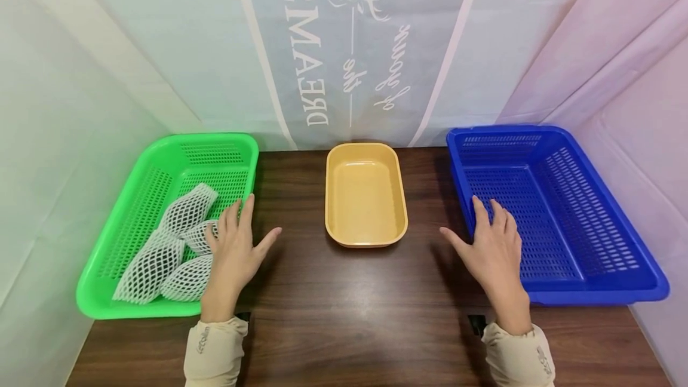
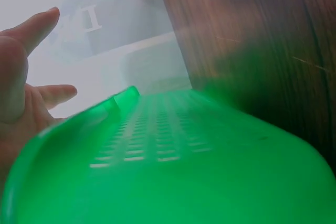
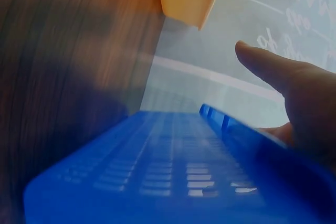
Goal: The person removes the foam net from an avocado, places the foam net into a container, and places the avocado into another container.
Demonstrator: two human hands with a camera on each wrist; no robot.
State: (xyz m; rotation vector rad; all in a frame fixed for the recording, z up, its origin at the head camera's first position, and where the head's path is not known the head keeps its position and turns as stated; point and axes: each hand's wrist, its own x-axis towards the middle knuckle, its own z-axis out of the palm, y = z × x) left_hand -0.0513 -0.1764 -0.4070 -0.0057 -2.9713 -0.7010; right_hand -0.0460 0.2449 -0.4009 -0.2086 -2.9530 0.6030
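My left hand (image 1: 234,252) hovers over the right rim of the green basket (image 1: 123,196), fingers spread and holding nothing. Inside that basket lie several white foam net sleeves (image 1: 153,264), bulging around contents I cannot make out; the hand partly covers some. My right hand (image 1: 493,249) is over the left rim of the blue basket (image 1: 586,184), its thumb held apart and its fingers loosely extended, with nothing in it. In the wrist views, the left thumb (image 2: 37,27) and the right thumb (image 3: 268,64) stand out above the basket rims.
A yellow rectangular tray (image 1: 366,202) stands between the two baskets, near the back edge of the dark wooden table (image 1: 355,315). Behind it hangs a grey-blue cloth (image 1: 349,46) with mirrored lettering. Pale fabric walls (image 1: 43,136) close in both sides.
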